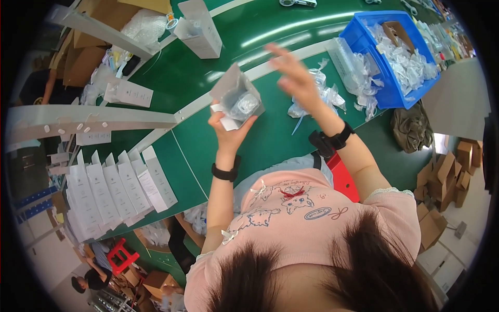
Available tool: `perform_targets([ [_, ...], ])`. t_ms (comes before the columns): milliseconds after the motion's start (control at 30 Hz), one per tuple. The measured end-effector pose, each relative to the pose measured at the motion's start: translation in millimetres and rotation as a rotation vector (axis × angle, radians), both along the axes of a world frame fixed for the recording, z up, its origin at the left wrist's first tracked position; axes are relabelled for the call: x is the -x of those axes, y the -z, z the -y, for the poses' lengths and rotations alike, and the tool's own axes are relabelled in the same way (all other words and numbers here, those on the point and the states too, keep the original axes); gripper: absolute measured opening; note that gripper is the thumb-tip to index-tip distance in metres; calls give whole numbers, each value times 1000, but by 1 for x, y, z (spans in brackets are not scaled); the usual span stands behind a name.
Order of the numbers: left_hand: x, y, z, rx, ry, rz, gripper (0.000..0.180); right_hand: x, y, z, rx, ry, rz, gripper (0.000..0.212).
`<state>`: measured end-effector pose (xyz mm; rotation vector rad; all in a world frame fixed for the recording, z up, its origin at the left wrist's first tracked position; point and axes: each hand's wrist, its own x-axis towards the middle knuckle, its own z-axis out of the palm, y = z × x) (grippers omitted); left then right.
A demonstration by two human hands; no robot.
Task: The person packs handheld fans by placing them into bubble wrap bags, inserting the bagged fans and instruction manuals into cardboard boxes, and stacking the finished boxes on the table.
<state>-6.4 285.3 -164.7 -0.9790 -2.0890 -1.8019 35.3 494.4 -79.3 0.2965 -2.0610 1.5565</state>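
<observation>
The left hand (pixel 228 130) is raised above the green table (pixel 270 140), its fingers closed around the lower end of an open grey box (pixel 235 96) with a clear bagged part showing in its mouth; a small white slip (pixel 227 123) sticks out just under the thumb. The right hand (pixel 296 78) hovers just to the right of the box, a little higher, fingers spread and holding nothing, blurred at the tips. Directly behind the right hand, on the table, lies a heap of clear plastic bags (pixel 325 96). Farther right of that hand stands a blue bin (pixel 364 36) filled with more bagged parts, with some bags spilling over its near wall. Both wrists wear black bands. Well to the left of the left hand, a row of flat white cartons (pixel 117 190) stands along the table edge, and up beyond the left hand a single upright white carton (pixel 200 28) sits on the green surface. Brown cardboard boxes (pixel 442 192) lie on the floor far to the right of the right hand.
</observation>
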Motion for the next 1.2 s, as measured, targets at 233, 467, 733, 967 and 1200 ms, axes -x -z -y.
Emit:
perform_targets([
  [233,-14,-22,5,221,-46,124,66,-12,114,-128,-849,661,1064,34],
  [467,-3,-64,-5,412,-61,123,29,-31,145,-154,-725,505,835,23],
  [733,18,-73,-2,351,-237,326,17,-15,9,-54,-98,261,191,13],
  [967,23,-70,-5,266,-189,464,17,18,-16,26,-816,-283,-250,21],
  [1200,23,-67,3,147,-178,543,16,6,-21,28,-834,-245,-262,33],
])
